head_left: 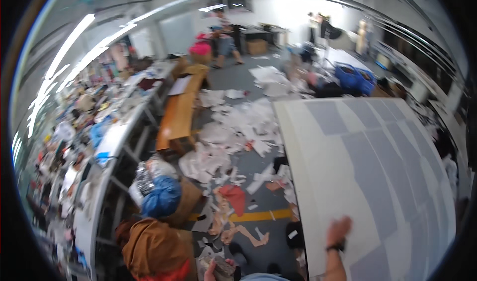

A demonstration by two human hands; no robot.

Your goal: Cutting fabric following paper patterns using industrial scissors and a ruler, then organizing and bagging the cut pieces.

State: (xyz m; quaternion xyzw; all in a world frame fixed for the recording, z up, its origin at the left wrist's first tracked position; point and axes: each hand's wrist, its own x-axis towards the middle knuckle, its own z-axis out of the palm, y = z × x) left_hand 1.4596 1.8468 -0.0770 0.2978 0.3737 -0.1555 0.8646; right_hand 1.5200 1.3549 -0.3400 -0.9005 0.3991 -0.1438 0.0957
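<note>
At the lower edge, my left hand (210,272) is closed around a rough grey, mottled block (224,269), which looks like a piece of stone; its lower part is cut off. My right hand (340,230), with a dark band on the wrist, is over the near left part of a large pale table (318,181). Its fingers look stretched out and hold nothing, though they are blurred; whether they touch the surface I cannot tell. Grey-blue pattern-like pieces (370,181) lie in rows on the white sheet covering this table.
White paper scraps (238,124) cover much of the floor. Left stand a brown cloth bundle (154,246), a blue bag (163,196), a wooden bench (176,114) and a long cluttered table (112,144). Blue bags (354,80) lie beyond the pale table. A person (226,37) is far off.
</note>
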